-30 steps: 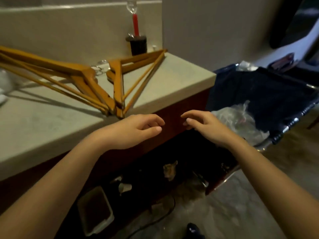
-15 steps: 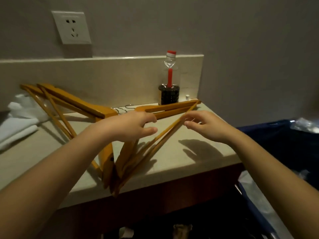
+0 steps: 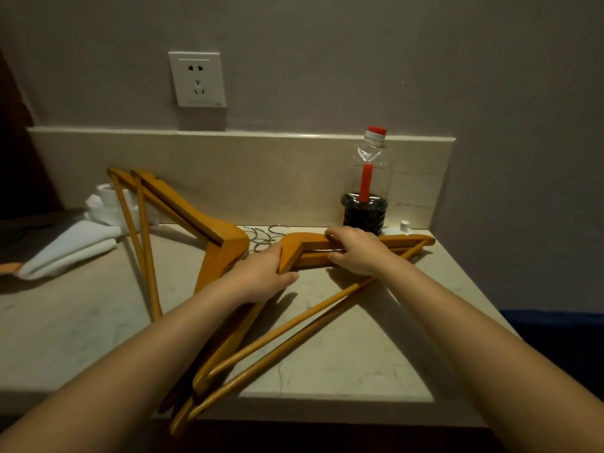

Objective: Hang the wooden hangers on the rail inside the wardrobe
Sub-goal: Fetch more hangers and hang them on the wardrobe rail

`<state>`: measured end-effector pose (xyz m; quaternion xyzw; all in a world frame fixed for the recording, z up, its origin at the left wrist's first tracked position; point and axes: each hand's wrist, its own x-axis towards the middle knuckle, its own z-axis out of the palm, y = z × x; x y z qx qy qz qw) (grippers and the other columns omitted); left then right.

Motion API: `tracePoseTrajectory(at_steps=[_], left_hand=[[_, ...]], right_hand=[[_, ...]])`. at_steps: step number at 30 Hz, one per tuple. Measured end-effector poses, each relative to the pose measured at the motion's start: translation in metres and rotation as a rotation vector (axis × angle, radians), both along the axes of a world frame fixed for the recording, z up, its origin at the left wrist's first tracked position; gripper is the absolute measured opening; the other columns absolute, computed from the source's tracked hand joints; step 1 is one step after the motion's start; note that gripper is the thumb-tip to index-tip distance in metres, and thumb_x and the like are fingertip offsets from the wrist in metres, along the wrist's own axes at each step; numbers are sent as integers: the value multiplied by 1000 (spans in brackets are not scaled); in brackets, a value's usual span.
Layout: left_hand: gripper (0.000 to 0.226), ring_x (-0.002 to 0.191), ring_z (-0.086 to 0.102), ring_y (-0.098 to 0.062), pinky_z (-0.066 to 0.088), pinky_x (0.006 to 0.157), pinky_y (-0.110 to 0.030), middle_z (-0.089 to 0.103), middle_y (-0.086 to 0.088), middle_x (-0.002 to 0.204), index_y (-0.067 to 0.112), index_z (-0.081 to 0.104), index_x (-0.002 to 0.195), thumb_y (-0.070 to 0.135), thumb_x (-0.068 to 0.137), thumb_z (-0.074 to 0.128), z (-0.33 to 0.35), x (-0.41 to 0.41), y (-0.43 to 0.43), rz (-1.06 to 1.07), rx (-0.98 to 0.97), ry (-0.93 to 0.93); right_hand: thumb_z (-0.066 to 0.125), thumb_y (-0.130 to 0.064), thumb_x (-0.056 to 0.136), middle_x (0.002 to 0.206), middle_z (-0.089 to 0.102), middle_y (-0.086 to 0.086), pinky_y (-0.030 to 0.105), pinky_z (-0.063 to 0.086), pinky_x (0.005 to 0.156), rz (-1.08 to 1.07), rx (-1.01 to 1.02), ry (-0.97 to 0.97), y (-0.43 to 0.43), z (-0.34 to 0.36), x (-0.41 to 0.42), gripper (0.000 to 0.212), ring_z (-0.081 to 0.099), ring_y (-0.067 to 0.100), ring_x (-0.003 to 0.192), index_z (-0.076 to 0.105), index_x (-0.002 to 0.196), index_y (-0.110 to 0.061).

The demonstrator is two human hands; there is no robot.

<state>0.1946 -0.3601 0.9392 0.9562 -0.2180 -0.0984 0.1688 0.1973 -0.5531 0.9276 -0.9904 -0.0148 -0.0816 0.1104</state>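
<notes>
Well, as best I could count, there were four wooden hangers point(image 3: 228, 246) on the pale stone counter point(image 3: 359, 348), lying flat in two pairs, with their metal hooks point(image 3: 264, 237) tangled between them at the far side. The left pair point(image 3: 183, 210) stretched away to the far left, untouched. The right pair point(image 3: 307, 243) lay stacked under both hands, its thin rods running down to the near edge and poking over it. The left hand point(image 3: 261, 276) gripped the peak of that pair, thumb on the near side and fingers curled over the far side. The right hand point(image 3: 356, 253) sat just to the right of it, fingers wrapped over the far arm. One bottle point(image 3: 367, 191) with a red cap stood against the back ledge, just beyond the right hand. One white socket point(image 3: 197, 79) sat on the wall above. One folded white towel point(image 3: 72, 246) and one paper roll point(image 3: 109, 197) lay at the far left, well apart from the hands.
</notes>
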Motion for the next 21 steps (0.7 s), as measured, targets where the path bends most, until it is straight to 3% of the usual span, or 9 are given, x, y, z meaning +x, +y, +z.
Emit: tracePoseTrajectory(at_steps=[4, 8, 13, 17, 19, 21], left_hand=[[65, 112, 56, -21, 45, 91, -32, 52, -5, 133, 25, 14, 147, 42, 93, 47, 2, -3, -1, 5, -48, 18], [71, 121, 52, -24, 45, 96, -36, 43, -5, 143, 28, 7, 148, 45, 92, 46, 6, -6, -4, -40, -40, 29], [79, 136, 37, -25, 39, 105, -41, 25, 0, 155, 30, 3, 149, 39, 90, 55, 21, -16, -5, -50, -370, 105], [77, 123, 52, -22, 48, 90, -31, 41, -3, 145, 35, 13, 146, 39, 86, 60, 38, -25, 1, -113, -562, 128], [71, 106, 65, -16, 52, 81, -25, 58, -4, 130, 32, 23, 142, 34, 83, 63, 47, -29, 9, -145, -741, 242], [60, 96, 70, -16, 59, 74, -29, 70, -4, 113, 21, 36, 134, 28, 81, 63, 59, -34, 17, -162, -947, 423]], right_hand=[[54, -36, 91, 128, 55, 5, 41, 42, 100, 11, -44, -13, 0, -7, 9, 47, 52, 24, 116, 42, 134, -20], [50, -38, 92, 125, 55, 5, 41, 43, 100, 5, 37, -36, -16, -8, 0, 46, 51, 21, 115, 43, 135, -21], [47, -38, 94, 121, 56, 4, 32, 40, 91, -13, -1, -239, -31, 7, -29, 48, 52, 20, 110, 39, 139, -23], [49, -32, 93, 120, 57, 4, 28, 34, 87, 34, 5, -403, -24, 38, -49, 45, 52, 21, 108, 42, 137, -22], [49, -31, 93, 121, 56, 4, 26, 30, 87, 52, -3, -468, -12, 55, -54, 45, 51, 21, 110, 42, 137, -22], [50, -29, 93, 122, 55, 5, 26, 28, 87, 81, 8, -509, -2, 71, -55, 45, 50, 21, 111, 43, 136, -21]])
